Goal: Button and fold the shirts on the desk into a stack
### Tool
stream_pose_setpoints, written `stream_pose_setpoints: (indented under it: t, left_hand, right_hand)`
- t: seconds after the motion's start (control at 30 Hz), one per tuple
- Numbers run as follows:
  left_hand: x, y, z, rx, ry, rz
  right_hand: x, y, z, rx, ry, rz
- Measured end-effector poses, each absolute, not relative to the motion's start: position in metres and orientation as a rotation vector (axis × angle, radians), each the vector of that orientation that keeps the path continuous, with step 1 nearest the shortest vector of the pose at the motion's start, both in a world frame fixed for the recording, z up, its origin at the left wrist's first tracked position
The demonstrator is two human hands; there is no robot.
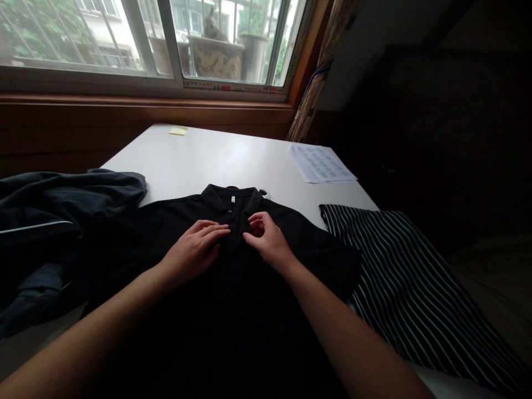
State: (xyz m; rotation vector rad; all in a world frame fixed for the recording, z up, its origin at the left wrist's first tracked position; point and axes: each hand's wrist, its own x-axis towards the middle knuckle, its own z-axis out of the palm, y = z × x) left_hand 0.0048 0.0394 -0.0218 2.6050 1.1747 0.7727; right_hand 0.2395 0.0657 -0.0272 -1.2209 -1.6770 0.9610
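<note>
A black polo shirt is spread on a white table, its collar pointed towards the window. The shirt's upper chest is covered by both hands, just below the collar, and its front opening is framed between them. The left hand is laid palm down with fingers extended; whether any cloth is gripped underneath cannot be told. The right hand is curled, a narrow gap being left between thumb and index finger; whether fabric is caught by the other fingers cannot be told. The shirt is flanked by dark clothing and a striped garment.
</note>
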Motion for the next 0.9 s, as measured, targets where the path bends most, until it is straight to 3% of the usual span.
stream_pose_setpoints:
  t: [0.9]
  left_hand:
    - [0.008, 0.058, -0.022, 2.314, 1.284, 0.801]
  right_hand:
    - [0.238, 0.064, -0.032, -1.320, -1.761, 0.834]
